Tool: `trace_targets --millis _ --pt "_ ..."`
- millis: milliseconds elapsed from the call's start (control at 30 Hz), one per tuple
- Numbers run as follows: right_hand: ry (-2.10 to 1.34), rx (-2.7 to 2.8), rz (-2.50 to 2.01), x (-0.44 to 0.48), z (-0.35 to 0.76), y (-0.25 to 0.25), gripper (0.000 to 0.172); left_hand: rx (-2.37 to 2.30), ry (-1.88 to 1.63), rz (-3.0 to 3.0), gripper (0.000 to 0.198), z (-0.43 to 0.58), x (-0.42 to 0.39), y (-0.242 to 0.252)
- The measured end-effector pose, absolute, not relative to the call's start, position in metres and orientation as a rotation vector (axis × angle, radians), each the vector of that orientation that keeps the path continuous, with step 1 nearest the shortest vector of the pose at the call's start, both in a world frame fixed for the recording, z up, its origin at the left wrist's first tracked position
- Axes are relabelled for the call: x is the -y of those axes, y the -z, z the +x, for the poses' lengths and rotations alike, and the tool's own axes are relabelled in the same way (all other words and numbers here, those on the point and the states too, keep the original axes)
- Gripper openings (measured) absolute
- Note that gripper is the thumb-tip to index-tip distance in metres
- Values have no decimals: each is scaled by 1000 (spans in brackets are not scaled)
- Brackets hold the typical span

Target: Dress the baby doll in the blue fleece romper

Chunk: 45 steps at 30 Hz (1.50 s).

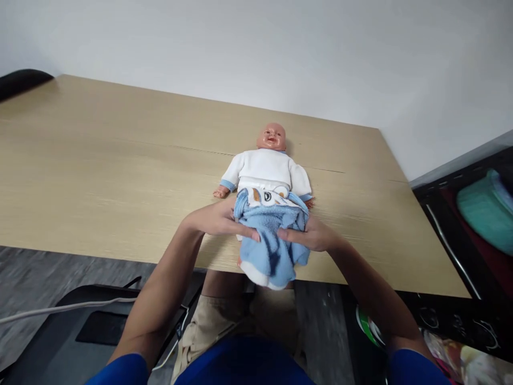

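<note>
Two bare hands meet near the front edge of the pale wooden surface (100, 160). The left hand (218, 219) comes in from the left, its fingers (246, 232) closed on the bunched blue cloth (270, 235) that covers the lower half of a baby doll (266, 168). The doll lies on its back with its head toward the wall and its legs hidden under the cloth. The right hand (316, 235) mirrors the left, its fingers (290, 234) pinched on the cloth's other side. The cloth looks like soft, light fleece that would crumple rather than hold a shape, so it is best gripped at its bunched edges on both sides. The doll seems light, with a hard, smooth head, and would likely slide unless steadied at the torso.
</note>
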State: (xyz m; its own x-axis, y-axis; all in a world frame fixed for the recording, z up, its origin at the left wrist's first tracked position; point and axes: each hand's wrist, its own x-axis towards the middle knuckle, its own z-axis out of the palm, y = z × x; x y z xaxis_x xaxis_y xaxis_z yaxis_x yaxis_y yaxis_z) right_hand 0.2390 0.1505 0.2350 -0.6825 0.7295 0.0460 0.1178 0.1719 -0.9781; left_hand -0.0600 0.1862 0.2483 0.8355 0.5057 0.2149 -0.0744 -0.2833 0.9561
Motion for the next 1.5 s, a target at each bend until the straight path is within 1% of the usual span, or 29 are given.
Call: trace_targets --millis 100,167,233,300,367,400,467,500,533,600,667,733,767,800,867,967,1033,1067,1133,1200,1233,1333,1367,1500 --pt "-1580 2112 -733 -156 238 -249 70 -416 -679 1835 40 -62 -193 -244" --pt "-1613 2178 -695 -159 238 -258 67 -472 -659 1810 42 -65 -192 -242" --pt "-1656 2167 -660 -160 238 -263 59 -462 -601 1752 45 -69 -189 -241" --pt "-1680 2111 -672 -160 238 -260 51 -349 -520 1689 50 -71 -185 -241" --pt "-1674 2016 -762 -160 237 -251 51 -201 -387 1634 53 -72 -182 -240" --pt "-1673 1961 -822 -160 237 -245 54 -153 -322 1609 50 -73 -181 -239" --pt "-1697 1867 -900 -160 236 -236 65 -152 -288 1579 38 -74 -178 -237" --pt "-1713 1847 -910 -160 235 -233 67 -190 -351 1578 35 -75 -177 -234" --pt "-1726 1852 -897 -160 234 -232 68 -243 -448 1587 36 -76 -175 -232" --pt "-1756 1907 -787 -159 230 -234 68 -347 -641 1609 43 -79 -170 -226" --pt "-1818 1985 -625 -155 225 -240 72 -422 -732 1606 48 -82 -161 -221" --pt "-1798 2040 -593 -147 220 -245 73 -468 -756 1573 50 -81 -148 -218" --pt "-1714 2046 -663 -141 217 -246 70 -498 -764 1548 49 -80 -140 -217" --pt "-1592 2029 -771 -135 215 -245 64 -540 -765 1522 48 -77 -131 -216" --pt "-1332 1941 -984 -122 212 -239 45 -664 -762 1464 46 -71 -113 -215" --pt "-1094 1861 -1154 -108 207 -224 20 -906 -794 1372 46 -59 -91 -213" --pt "-976 1871 -1243 -104 205 -214 10 -1026 -817 1335 45 -52 -84 -210" --pt "-918 1881 -1294 -104 204 -210 8 -1067 -816 1337 44 -50 -83 -208" --pt "-822 1892 -1400 -106 201 -201 11 -1143 -816 1401 45 -47 -85 -203" --pt "-754 1882 -1462 -110 198 -194 10 -1232 -836 1523 46 -46 -91 -197" --pt "-729 1869 -1466 -113 197 -191 14 -1277 -851 1579 47 -46 -94 -195" --pt "-694 1830 -1407 -123 195 -184 40 -1370 -864 1645 55 -43 -105 -188" --pt "-697 1824 -1386 -127 194 -182 44 -1396 -856 1642 55 -42 -109 -187" --pt "-723 1817 -1381 -147 194 -176 41 -1486 -867 1628 51 -36 -129 -183"
